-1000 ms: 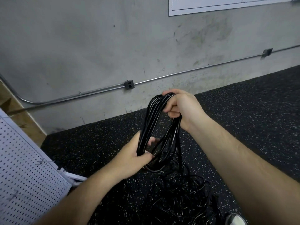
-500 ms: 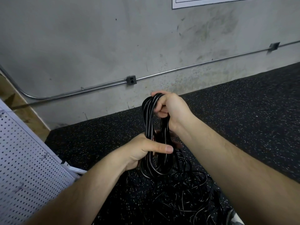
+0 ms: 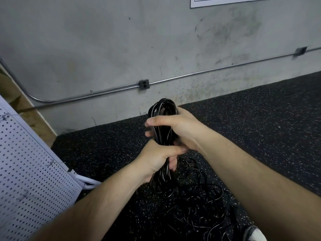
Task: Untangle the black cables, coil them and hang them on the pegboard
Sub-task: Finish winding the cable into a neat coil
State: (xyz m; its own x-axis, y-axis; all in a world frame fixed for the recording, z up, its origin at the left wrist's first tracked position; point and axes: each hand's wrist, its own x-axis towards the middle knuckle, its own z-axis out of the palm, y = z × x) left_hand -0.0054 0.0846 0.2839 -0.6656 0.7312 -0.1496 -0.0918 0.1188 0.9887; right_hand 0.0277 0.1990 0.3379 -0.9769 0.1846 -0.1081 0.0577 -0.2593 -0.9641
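Coiling step, mid-frame: right hand [image 3: 175,127] wraps round the cable coil [image 3: 163,108] near its top, left hand [image 3: 159,159] grips it just below. Loose cable [image 3: 196,202] lies tangled on floor [image 3: 260,119], lower centre. Next, prob.: draw slack into more loops w/o snagging; pegboard [image 3: 26,171] at left edge.

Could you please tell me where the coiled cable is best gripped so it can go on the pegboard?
Probably the coil at its narrow waist, under the top loop, where strands run bunched and parallel. Come from the side, fingers wrapping across all strands, as the right hand does; that leaves the loop free for hanging on the pegboard.
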